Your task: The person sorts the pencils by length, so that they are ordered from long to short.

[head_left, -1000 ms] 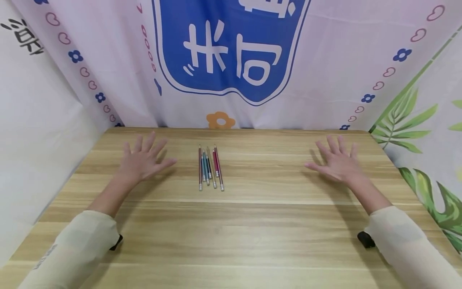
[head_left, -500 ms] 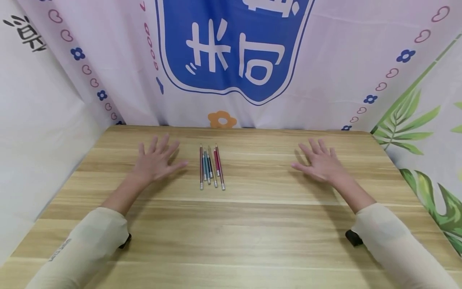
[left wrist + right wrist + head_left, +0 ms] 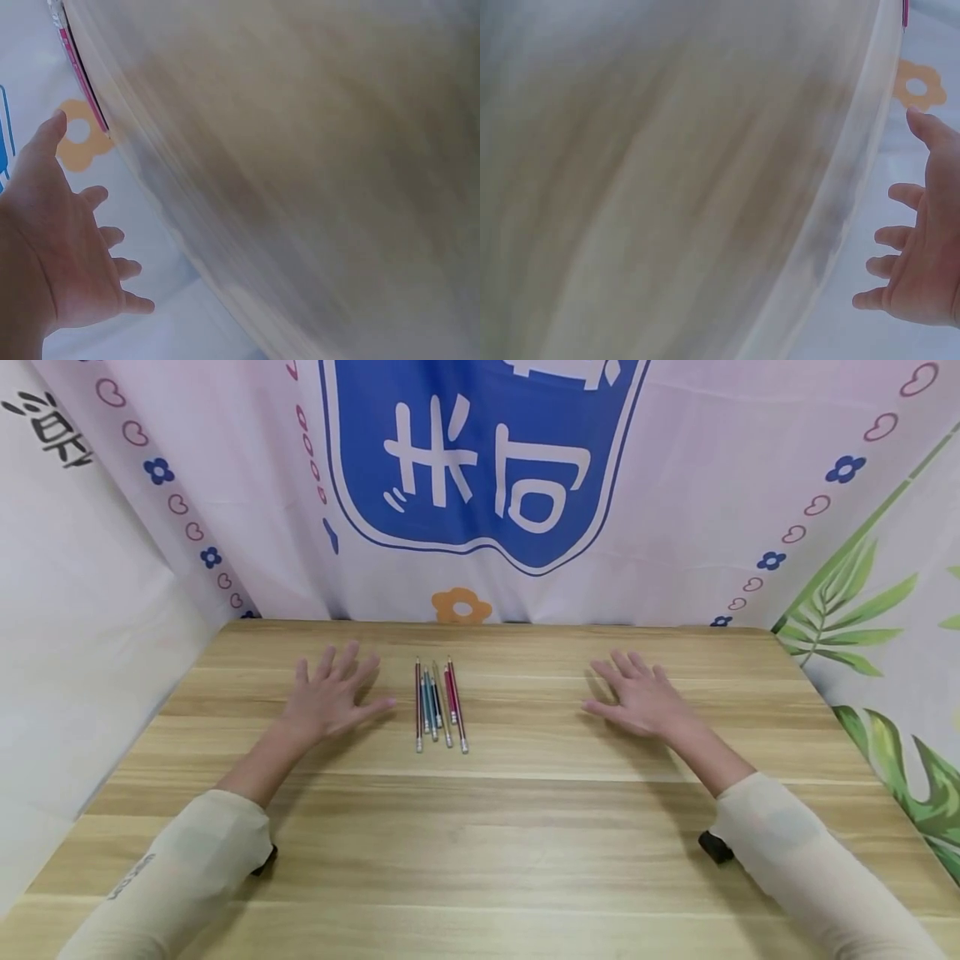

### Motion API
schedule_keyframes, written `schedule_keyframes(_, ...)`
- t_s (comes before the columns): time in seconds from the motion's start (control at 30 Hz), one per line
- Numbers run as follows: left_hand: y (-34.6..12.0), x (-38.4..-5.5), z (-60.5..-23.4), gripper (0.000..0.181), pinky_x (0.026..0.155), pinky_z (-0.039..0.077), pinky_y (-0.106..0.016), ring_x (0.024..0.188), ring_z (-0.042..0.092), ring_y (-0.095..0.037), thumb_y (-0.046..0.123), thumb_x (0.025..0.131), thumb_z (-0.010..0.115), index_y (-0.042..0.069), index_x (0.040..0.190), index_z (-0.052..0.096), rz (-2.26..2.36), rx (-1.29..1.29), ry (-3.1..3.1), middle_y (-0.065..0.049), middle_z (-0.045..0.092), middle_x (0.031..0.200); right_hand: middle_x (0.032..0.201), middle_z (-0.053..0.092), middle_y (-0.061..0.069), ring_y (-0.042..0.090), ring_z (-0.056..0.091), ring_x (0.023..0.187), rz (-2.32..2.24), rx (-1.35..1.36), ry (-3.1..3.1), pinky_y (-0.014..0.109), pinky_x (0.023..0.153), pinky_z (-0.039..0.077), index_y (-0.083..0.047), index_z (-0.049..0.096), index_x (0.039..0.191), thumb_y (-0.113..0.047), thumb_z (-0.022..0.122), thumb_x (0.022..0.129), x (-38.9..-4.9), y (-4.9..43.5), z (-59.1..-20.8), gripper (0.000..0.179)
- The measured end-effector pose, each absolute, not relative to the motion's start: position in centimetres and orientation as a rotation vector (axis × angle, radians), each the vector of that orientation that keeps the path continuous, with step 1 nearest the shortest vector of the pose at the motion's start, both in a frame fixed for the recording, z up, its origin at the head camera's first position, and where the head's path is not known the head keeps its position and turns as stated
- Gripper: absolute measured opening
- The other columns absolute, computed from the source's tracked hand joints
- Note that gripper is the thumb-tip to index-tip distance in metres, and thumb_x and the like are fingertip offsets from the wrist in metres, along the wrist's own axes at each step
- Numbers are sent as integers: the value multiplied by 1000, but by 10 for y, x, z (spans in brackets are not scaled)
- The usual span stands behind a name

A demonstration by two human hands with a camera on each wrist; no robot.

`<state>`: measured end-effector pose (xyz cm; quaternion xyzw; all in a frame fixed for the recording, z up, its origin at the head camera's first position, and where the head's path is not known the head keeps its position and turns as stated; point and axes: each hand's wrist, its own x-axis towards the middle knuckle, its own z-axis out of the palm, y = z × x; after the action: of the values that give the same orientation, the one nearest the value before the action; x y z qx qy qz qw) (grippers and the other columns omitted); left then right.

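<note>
A light wood-grain table [image 3: 480, 852] stands before a pinkish-white fabric curtain [image 3: 697, 527] bearing a blue shield-shaped emblem [image 3: 486, 468] and, lower, an orange flower [image 3: 445, 608]; over to the right there are green printed leaves [image 3: 870, 607] on white, and off left black lettering [image 3: 56, 437] on a white sheet [image 3: 75, 610]

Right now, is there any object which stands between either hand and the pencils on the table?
Nothing visible stands in the way: in the head view, only wooden tabletop shows between the left hand and the pencils, and likewise between them and the right hand.
</note>
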<state>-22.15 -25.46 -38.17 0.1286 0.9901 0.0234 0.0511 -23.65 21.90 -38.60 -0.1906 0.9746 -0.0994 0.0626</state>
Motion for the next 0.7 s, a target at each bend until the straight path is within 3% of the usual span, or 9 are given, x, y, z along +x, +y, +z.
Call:
schedule_keyframes(0.27, -246, -220, -378, 92, 120, -6, -75, 154, 0, -52, 75, 99, 36, 13, 166, 21, 70, 416, 2996, -22, 2, 171, 165, 25, 28, 51, 20, 152, -273, -652, 2950, 72, 123, 18, -5, 35, 161, -56, 55, 102, -240, 204, -387, 81)
schedule_keyframes(0.5, -237, -219, -374, 86, 122, 8, -76, 153, 11, -52, 67, 102, 44, 11, 164, 25, 127, 475, 2975, -25, 10, 170, 155, 43, 30, 47, 40, 144, -385, -723, 2945, 63, 121, 34, -1, 45, 154, -50, 63, 99, -240, 187, -382, 75)
schedule_keyframes(0.7, -228, -219, -370, 82, 119, 18, -77, 151, 20, -53, 58, 103, 51, 8, 163, 27, 233, 504, 2955, -28, 15, 167, 150, 52, 26, 43, 47, 140, -541, -737, 2900, 59, 118, 40, -1, 51, 150, -44, 67, 98, -240, 169, -379, 70)
